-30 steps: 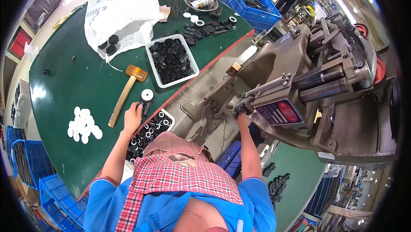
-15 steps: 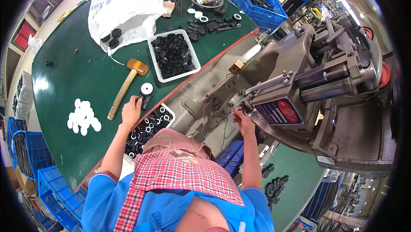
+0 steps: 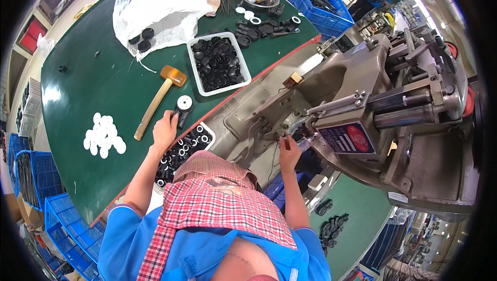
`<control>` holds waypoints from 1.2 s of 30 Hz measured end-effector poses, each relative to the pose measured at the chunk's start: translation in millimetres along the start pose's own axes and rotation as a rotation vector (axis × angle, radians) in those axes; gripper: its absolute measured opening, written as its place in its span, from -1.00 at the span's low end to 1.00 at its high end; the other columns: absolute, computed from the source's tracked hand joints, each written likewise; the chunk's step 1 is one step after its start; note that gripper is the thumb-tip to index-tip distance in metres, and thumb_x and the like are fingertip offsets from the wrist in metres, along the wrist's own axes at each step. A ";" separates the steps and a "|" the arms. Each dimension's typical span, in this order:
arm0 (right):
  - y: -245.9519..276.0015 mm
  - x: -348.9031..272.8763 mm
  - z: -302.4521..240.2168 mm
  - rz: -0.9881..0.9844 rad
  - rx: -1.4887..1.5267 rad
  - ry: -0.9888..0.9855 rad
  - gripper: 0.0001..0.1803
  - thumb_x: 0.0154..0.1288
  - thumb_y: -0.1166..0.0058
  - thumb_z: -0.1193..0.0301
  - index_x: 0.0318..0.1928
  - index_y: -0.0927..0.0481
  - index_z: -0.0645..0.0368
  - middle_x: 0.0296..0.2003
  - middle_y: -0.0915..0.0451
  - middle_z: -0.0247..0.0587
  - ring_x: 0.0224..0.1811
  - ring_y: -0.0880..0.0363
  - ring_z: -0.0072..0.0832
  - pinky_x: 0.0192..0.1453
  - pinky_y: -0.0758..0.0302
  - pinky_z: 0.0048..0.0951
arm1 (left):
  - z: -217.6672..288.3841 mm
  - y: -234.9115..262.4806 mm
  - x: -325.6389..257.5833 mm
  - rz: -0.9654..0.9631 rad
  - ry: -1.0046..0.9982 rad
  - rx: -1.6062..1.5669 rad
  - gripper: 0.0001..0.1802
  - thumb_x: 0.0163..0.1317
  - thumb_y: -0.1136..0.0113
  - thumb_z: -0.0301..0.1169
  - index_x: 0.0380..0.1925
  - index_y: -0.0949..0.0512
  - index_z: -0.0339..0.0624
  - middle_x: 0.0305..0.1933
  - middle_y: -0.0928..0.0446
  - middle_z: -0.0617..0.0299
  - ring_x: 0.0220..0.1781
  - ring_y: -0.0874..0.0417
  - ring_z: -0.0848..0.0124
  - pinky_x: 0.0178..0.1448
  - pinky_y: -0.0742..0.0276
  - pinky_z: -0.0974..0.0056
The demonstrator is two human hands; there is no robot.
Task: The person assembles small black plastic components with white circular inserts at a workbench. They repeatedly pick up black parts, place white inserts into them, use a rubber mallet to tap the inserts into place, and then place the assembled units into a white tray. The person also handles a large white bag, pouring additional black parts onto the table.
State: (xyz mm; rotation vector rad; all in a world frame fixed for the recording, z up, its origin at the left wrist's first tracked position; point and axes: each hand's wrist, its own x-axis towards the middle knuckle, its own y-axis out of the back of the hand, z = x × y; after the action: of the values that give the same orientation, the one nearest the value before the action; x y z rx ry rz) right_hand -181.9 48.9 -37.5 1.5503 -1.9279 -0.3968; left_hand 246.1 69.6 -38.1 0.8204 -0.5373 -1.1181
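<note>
A black-and-white wheel part (image 3: 183, 106), newly lifted off the green table (image 3: 77, 89), sits pinched in the left hand (image 3: 164, 131), while the right hand (image 3: 290, 149) apparently grips a small piece at the press (image 3: 373, 125).

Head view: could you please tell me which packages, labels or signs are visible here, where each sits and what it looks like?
White sack: far side of the green table, crumpled, with blue print.
Machine plate: front of the grey machine, just beyond the right hand; rectangular, dark blue with a red circle.
Small white sticker: lower on the machine's base, rectangular.
</note>
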 end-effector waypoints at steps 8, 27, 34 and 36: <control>-40.8 -54.1 -33.3 -0.436 -0.069 -0.143 -0.58 0.29 -0.23 0.32 0.09 -0.58 0.29 -0.47 -0.66 -0.10 -0.48 -0.65 -0.35 -0.34 -0.53 -0.39 | 4.5 1.9 0.2 -0.007 0.021 0.020 -0.66 0.39 -0.02 -0.08 -0.09 -0.48 -0.10 -0.35 -0.64 -0.12 -0.25 -0.66 -0.14 -0.21 -0.52 -0.16; -237.5 25.6 -187.1 -0.558 0.235 0.251 -0.31 -0.04 -0.44 0.44 0.14 -0.42 0.22 0.04 -0.51 0.02 0.11 -0.47 0.02 0.19 -0.43 -0.12 | -27.6 76.3 175.9 0.273 -0.235 0.086 -0.75 0.25 -0.22 -0.27 -0.15 -0.56 -0.16 -0.21 -0.60 0.09 -0.16 -0.64 0.09 -0.14 -0.57 0.05; -238.4 19.4 -178.4 -0.521 0.210 0.221 -0.36 -0.07 -0.44 0.33 0.04 -0.46 0.23 -0.02 -0.52 0.00 0.04 -0.49 0.00 0.14 -0.44 -0.12 | 78.4 19.5 225.5 -0.006 -0.629 0.171 -0.77 0.15 -0.29 -0.31 -0.20 -0.62 -0.11 -0.22 -0.55 0.11 -0.10 -0.62 0.10 -0.05 -0.56 0.07; -239.7 18.5 -179.6 -0.497 0.220 0.231 -0.37 -0.07 -0.43 0.30 0.03 -0.46 0.21 -0.01 -0.52 -0.03 0.06 -0.49 -0.01 0.15 -0.44 -0.11 | 88.6 7.1 233.5 -0.040 -0.638 0.373 -0.84 0.08 -0.34 -0.33 -0.37 -0.66 -0.12 -0.26 -0.54 0.11 -0.11 -0.62 0.09 -0.07 -0.57 0.06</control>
State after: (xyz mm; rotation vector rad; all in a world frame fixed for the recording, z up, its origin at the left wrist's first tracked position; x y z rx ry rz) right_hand 113.2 -5.4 -36.8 2.1228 -1.4364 -0.1993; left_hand 269.1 -173.2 16.2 0.7836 -1.2947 -1.3374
